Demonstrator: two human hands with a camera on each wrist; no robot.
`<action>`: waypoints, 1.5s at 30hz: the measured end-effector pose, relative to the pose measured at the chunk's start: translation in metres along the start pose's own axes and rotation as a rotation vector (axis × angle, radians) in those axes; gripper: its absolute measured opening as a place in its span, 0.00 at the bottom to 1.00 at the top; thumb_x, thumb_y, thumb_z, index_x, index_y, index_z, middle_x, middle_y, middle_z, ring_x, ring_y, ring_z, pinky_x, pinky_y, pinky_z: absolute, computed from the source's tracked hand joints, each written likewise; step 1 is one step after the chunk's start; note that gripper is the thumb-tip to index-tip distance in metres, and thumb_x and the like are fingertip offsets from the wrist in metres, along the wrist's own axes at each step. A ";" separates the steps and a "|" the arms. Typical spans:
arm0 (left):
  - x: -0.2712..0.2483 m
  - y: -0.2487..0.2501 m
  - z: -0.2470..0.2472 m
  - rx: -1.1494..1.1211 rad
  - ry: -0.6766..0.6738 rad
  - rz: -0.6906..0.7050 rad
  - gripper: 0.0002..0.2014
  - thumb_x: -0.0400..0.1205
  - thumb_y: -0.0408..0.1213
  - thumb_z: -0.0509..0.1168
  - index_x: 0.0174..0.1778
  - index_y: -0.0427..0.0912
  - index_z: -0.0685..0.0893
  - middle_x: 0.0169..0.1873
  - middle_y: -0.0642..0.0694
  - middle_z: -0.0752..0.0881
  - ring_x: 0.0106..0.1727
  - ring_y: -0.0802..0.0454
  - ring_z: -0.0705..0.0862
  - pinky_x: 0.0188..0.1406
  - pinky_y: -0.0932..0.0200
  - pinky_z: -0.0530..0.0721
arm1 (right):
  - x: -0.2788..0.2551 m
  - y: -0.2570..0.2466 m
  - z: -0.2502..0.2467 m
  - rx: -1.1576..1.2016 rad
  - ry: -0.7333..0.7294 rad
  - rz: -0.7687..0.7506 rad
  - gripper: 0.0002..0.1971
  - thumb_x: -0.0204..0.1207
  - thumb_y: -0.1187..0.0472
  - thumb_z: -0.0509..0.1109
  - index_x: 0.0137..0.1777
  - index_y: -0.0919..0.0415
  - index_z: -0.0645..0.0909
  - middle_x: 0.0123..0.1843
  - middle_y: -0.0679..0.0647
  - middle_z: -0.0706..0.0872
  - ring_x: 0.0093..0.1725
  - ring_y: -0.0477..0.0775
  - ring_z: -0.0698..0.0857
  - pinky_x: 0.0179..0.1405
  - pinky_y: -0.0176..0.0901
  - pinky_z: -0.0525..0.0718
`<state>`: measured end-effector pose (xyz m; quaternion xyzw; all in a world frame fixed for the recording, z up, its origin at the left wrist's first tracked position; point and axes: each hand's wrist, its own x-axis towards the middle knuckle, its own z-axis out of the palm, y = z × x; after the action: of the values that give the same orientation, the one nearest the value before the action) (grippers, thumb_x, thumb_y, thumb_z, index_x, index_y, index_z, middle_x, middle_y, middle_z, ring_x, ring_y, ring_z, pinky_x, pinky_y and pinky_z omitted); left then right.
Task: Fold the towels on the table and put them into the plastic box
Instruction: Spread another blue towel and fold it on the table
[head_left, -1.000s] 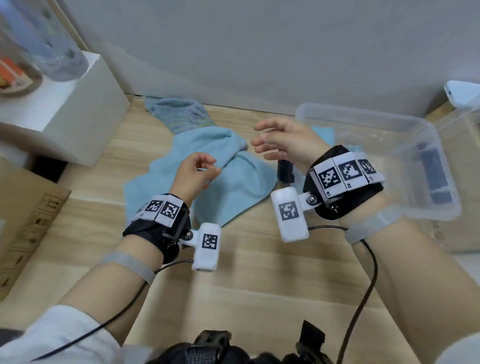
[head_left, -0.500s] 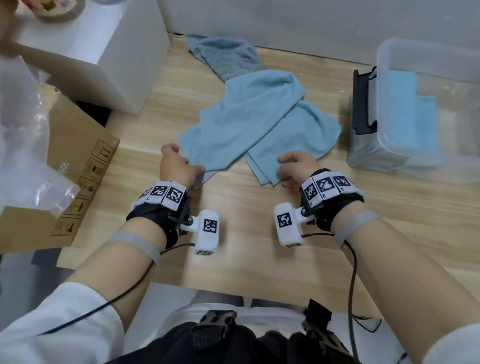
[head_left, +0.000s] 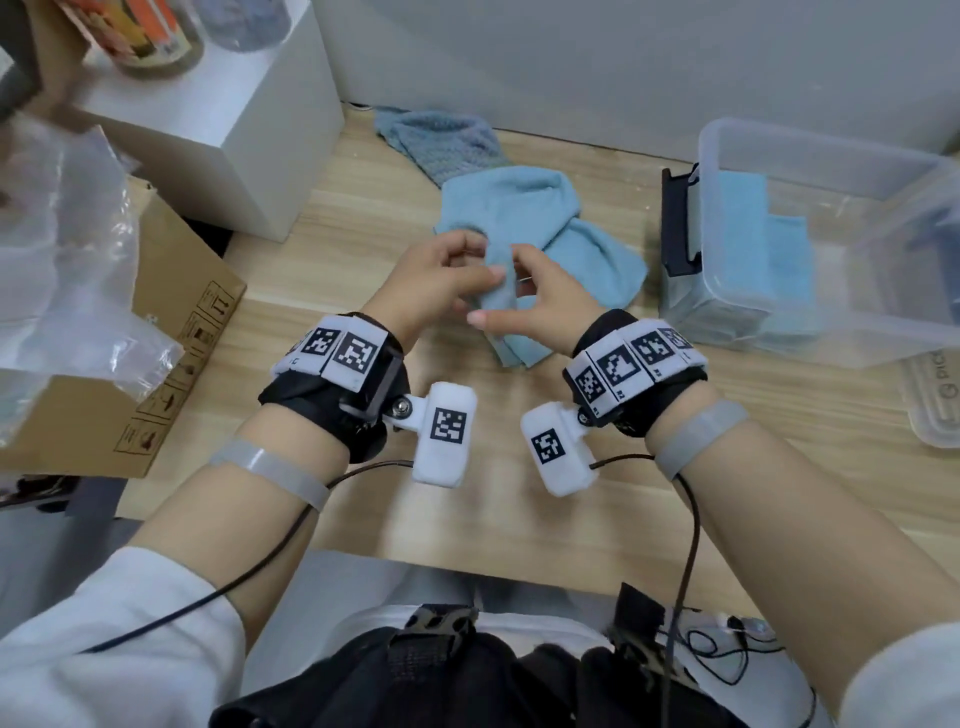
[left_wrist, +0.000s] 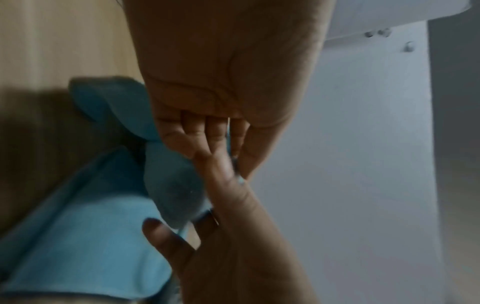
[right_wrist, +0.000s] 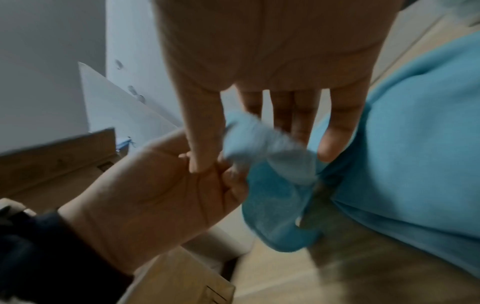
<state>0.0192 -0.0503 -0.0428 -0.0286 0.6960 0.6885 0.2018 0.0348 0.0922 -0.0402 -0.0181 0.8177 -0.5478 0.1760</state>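
Note:
A light blue towel (head_left: 524, 208) lies crumpled on the wooden table (head_left: 519, 519), its near part lifted. My left hand (head_left: 467, 273) and right hand (head_left: 511, 291) meet above the table, and both grip a bunched strip of this towel (left_wrist: 171, 191). In the left wrist view my left hand (left_wrist: 207, 142) curls its fingers round the cloth. In the right wrist view the right hand (right_wrist: 249, 152) has a towel corner (right_wrist: 254, 139) between thumb and fingers. A grey-blue knitted towel (head_left: 441, 140) lies behind. The clear plastic box (head_left: 852, 156) at right holds a folded blue towel (head_left: 769, 260).
A white box (head_left: 234, 130) stands at the back left, with a cardboard box (head_left: 171, 353) and a crinkled plastic bag (head_left: 67, 260) in front of it. A black clip (head_left: 675, 223) sits on the box's left side. A clear lid (head_left: 935, 400) lies at the right edge.
Half a second ago my hands were apart, low on the towel's near corners. Now they have risen and come together, bunching the towel's edge between them.

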 end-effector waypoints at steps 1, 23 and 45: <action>-0.002 0.009 0.005 -0.024 -0.028 0.036 0.06 0.78 0.30 0.66 0.43 0.47 0.81 0.32 0.54 0.84 0.29 0.63 0.81 0.27 0.70 0.76 | -0.002 -0.009 -0.003 0.021 0.023 -0.031 0.24 0.67 0.64 0.77 0.61 0.58 0.71 0.45 0.42 0.78 0.45 0.37 0.78 0.42 0.21 0.76; -0.011 0.092 0.008 0.775 0.365 0.424 0.05 0.74 0.39 0.70 0.40 0.42 0.81 0.34 0.46 0.81 0.39 0.49 0.77 0.35 0.57 0.69 | -0.035 -0.095 -0.141 0.007 0.532 -0.351 0.14 0.64 0.70 0.68 0.31 0.47 0.79 0.27 0.38 0.83 0.30 0.33 0.78 0.36 0.25 0.75; -0.060 0.132 -0.045 0.033 0.193 0.465 0.14 0.79 0.41 0.63 0.31 0.47 0.89 0.27 0.54 0.89 0.29 0.60 0.85 0.35 0.65 0.82 | -0.063 -0.107 -0.153 0.382 0.320 -0.394 0.07 0.79 0.65 0.63 0.40 0.58 0.78 0.25 0.41 0.86 0.28 0.37 0.83 0.30 0.30 0.80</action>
<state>0.0217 -0.1020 0.1002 0.0698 0.7110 0.6991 -0.0289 0.0289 0.1992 0.1251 -0.0563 0.6981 -0.7109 -0.0639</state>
